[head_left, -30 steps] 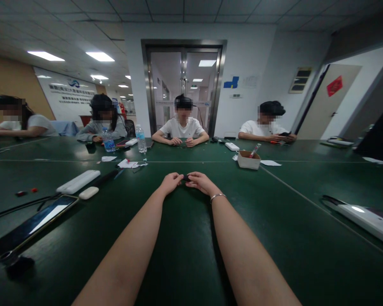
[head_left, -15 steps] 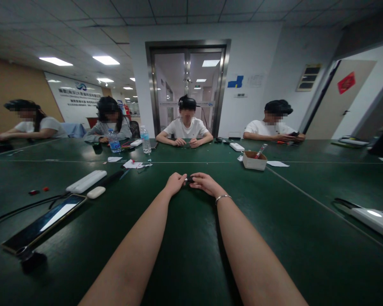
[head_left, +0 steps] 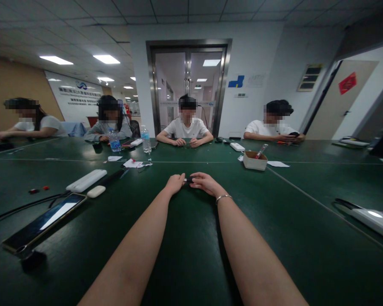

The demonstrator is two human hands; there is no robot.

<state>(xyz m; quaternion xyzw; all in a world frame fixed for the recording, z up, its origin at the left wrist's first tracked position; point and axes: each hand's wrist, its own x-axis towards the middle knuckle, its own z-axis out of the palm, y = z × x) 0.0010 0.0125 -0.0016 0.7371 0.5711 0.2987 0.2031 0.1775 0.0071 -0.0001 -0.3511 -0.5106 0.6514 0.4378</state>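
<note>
Two bare forearms stretch forward over a dark green table (head_left: 185, 255), the right one wearing a thin bracelet (head_left: 223, 197) at the wrist. The left hand (head_left: 175, 183) and right hand (head_left: 204, 182) meet fingertip to fingertip, both curled and pinching a small dark object (head_left: 188, 180) between them, just above the tabletop; what the object is cannot be made out. Nothing stands between the camera and the hands but the arms themselves.

To the left, near the table's edge, lies one tablet (head_left: 43, 223) with a lit screen, a dark lump just in front of its near corner. Beyond it are one long white case (head_left: 86, 180), one small white oval case (head_left: 96, 191) just beside it, and a black cable (head_left: 22, 207) trailing off to the left. Two small red bits (head_left: 38, 190) lie well apart from the hands. At far right one white device (head_left: 375, 221) rests by the table's edge.

Farther on, paper scraps (head_left: 132, 163) sit left of centre and one open cardboard box (head_left: 255, 160), a red-tipped stick leaning in it, sits to the right. Two water bottles (head_left: 146, 139) stand near the far side.

Four people (head_left: 187, 127) are seated along the far edge, hands on the table. Behind them stands one glass double door (head_left: 188, 85) in a steel frame; one door with a red sign (head_left: 347, 83) is at right.
</note>
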